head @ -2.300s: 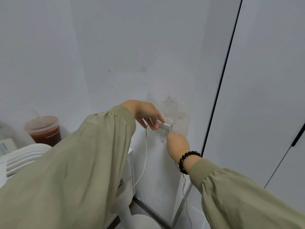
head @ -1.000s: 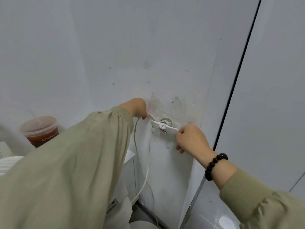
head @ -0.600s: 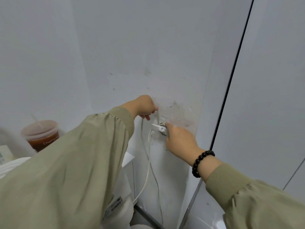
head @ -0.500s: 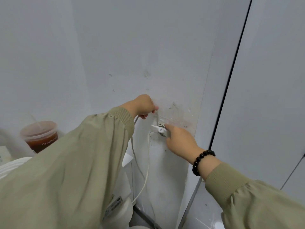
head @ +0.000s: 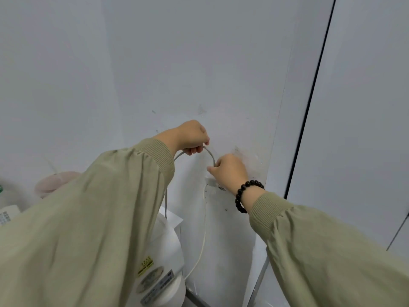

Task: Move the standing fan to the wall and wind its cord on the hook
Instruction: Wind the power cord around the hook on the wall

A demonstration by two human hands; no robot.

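At the wall (head: pixel 199 63), between the two hands, the cord (head: pixel 210 153) was held in a short arc. The fingers (head: pixel 194 150) of the left hand (head: pixel 190 135) were curled around the upper end of this arc, so that the cord was gripped in the fist. The fingers (head: pixel 212 168) of the right hand (head: pixel 231 171) were closed on the lower end of the arc, and the cord was pinched just above the hook (head: pixel 211 182). The hook, a white fitting on the wall, was largely hidden behind the right hand; whether the cord was wrapped on it could not be determined.

One run of cord was seen hanging from the hook area down the wall toward the fan (head: pixel 164 262). A second run was dropped from the left hand behind the left sleeve (head: pixel 88 218). Only a white housing with printed labels was visible of the fan, which was positioned at the lower edge of the view, near the wall and below the hook.

A bracelet (head: pixel 243 196) of dark beads was worn on the right wrist, and the forearm was covered by the right sleeve (head: pixel 332 251). A lidded cup (head: pixel 55 180) was partly hidden behind the left sleeve at the far left.
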